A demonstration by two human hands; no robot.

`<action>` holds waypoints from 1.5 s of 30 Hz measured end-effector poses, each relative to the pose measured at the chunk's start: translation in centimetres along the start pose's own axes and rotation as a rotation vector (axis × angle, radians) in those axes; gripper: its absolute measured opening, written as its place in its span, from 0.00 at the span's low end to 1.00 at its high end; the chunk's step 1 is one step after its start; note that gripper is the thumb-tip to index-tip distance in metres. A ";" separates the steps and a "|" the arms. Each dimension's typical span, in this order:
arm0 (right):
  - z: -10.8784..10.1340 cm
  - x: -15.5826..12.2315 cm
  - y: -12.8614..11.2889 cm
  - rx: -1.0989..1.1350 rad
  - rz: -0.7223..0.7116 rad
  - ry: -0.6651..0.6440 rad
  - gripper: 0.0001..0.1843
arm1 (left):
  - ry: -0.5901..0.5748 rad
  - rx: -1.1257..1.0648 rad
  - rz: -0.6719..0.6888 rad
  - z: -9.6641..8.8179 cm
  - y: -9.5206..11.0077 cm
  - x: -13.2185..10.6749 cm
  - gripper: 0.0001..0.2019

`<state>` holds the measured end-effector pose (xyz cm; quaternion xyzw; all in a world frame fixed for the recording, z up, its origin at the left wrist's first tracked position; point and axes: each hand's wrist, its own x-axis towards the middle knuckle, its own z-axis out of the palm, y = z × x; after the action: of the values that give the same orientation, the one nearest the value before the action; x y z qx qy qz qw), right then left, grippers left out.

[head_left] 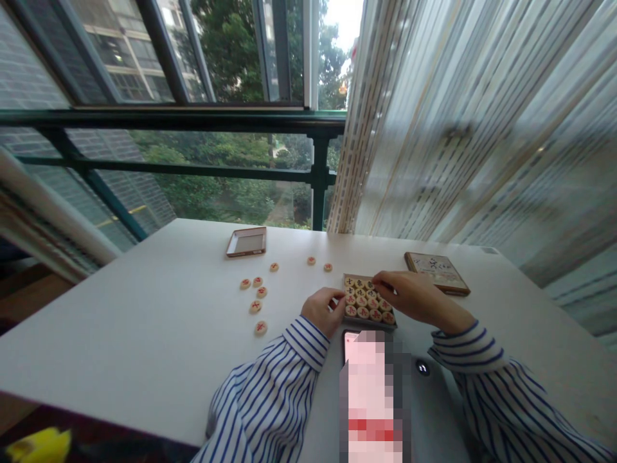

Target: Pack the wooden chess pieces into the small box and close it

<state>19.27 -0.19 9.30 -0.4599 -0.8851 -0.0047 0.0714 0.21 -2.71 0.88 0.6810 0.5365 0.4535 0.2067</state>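
An open box (369,323) holds rows of round Chinese chess pieces (363,313), red-marked in the near rows and black-marked in the far rows. At the box's left side, my left hand (324,310) is closed, with thumb and fingertips on its edge. My right hand (409,297) reaches over the box from the right, fingers pinched at a black-marked piece (369,284) in the far row. That hand partly covers the pieces on the right. Several loose red-marked pieces (261,328) lie face up on the table to the left.
The white table (159,321) stands against a railing and window. A shallow box lid (247,243) lies at the back left, a patterned flat box (438,273) at the back right. Close to me are a pixelated phone (371,392) and a grey device (436,405). A curtain (434,128) hangs behind.
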 end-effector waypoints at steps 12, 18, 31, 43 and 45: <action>1.8 0.1 -0.2 0.074 -0.055 -0.038 0.11 | 0.014 0.050 0.101 -0.5 -0.9 -1.6 0.06; 2.0 0.1 -0.7 0.063 -0.110 -0.035 0.10 | 0.018 0.049 0.124 -0.7 -0.9 -2.3 0.06; 1.7 -0.3 -2.7 0.192 -0.120 0.008 0.10 | 0.061 0.016 0.125 -2.9 -0.2 -4.2 0.05; 0.8 0.9 -5.4 0.256 -0.174 -0.050 0.10 | 0.331 0.183 0.077 -8.6 -3.5 -8.3 0.05; 1.1 1.3 -6.0 0.268 -0.193 -0.071 0.11 | 0.384 0.239 0.061 -9.4 -4.4 -8.6 0.04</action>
<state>13.50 -2.49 8.78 -0.3588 -0.9199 0.1228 0.0998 -10.19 -11.03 -1.16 0.6176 0.5952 0.5140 0.0047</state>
